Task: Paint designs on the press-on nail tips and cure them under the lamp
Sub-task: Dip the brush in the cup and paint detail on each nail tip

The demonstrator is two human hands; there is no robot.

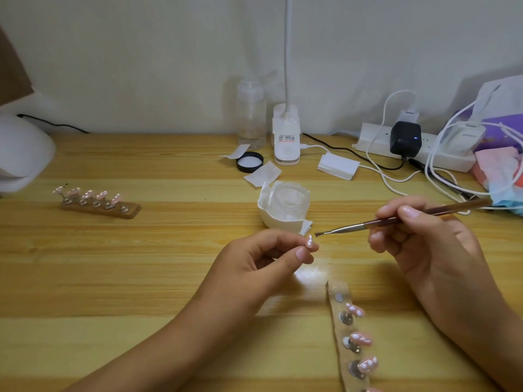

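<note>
My left hand [263, 257] pinches a small pink nail tip [310, 241] with white marks between thumb and forefinger, above the wooden desk. My right hand [418, 239] grips a thin brown brush [396, 220], its dark tip a short gap to the right of the nail tip. Below my hands lies a wooden holder strip [343, 335] with several painted pink tips on metal stands. A second holder [99, 202] with several tips sits at the left. The white curing lamp [22, 154] stands at the far left edge.
An open clear jar [290, 200] wrapped in white paper stands just beyond my hands, its black lid [249, 162] further back. A clip desk lamp [286, 137], a clear bottle [250, 117], paper wipes, a power strip [410, 149] and tangled white cables fill the back right.
</note>
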